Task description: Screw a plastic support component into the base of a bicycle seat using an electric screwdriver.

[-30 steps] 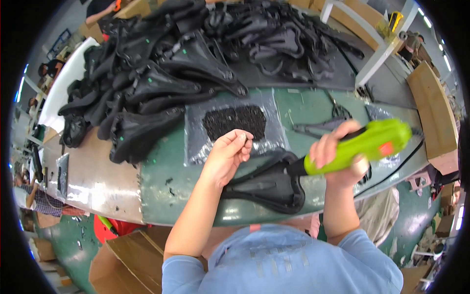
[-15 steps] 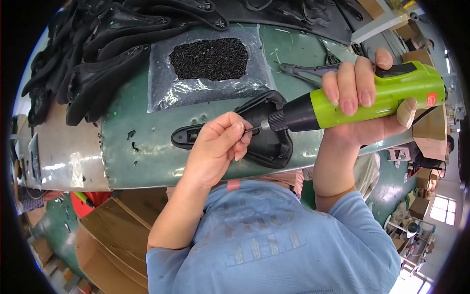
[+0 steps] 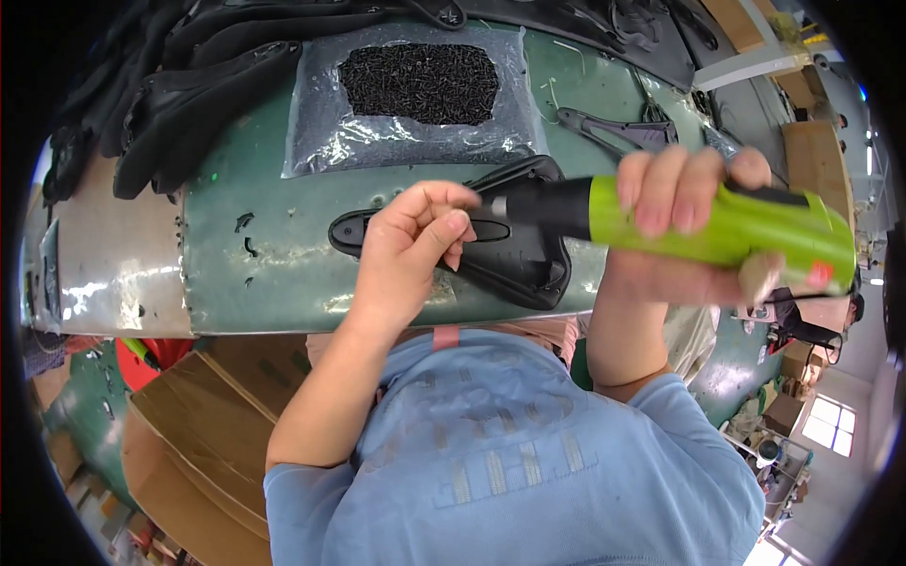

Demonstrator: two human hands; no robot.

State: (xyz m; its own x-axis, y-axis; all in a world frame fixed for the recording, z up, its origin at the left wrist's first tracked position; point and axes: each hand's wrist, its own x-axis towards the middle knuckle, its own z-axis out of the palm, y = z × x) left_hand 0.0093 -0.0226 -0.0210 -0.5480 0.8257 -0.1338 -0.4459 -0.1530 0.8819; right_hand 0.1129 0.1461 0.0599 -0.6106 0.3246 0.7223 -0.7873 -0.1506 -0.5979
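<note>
From my remote seat I am seeing the left hand (image 3: 406, 250) hovering on the near side of the clear plastic bag (image 3: 316, 141), its wrist lining up with the forearm and its fingers curling toward the thumb. The thumb and index fingertips are sitting close together, but blur is smearing them, so I cannot tell whether they are meeting or pinching anything.

The right hand (image 3: 694, 193) is wrapping around a green power screwdriver (image 3: 722, 241), right of the bag and nearer the body; its fingers are crossing over the far side while the palm is lying underneath and the thumb is pressing the near side. The tool is running sideways, its metal nose (image 3: 500, 206) pointing left, just beside the left fingertips. Blur is softening the bit end, so I am not making out a screw there.

Below the bag, the black saddle-shaped part (image 3: 528, 255) is lying on the green table (image 3: 255, 292), the left hand partly hiding its middle. Black cushioned pieces (image 3: 217, 104), left of the bag, are running out of view above.
</note>
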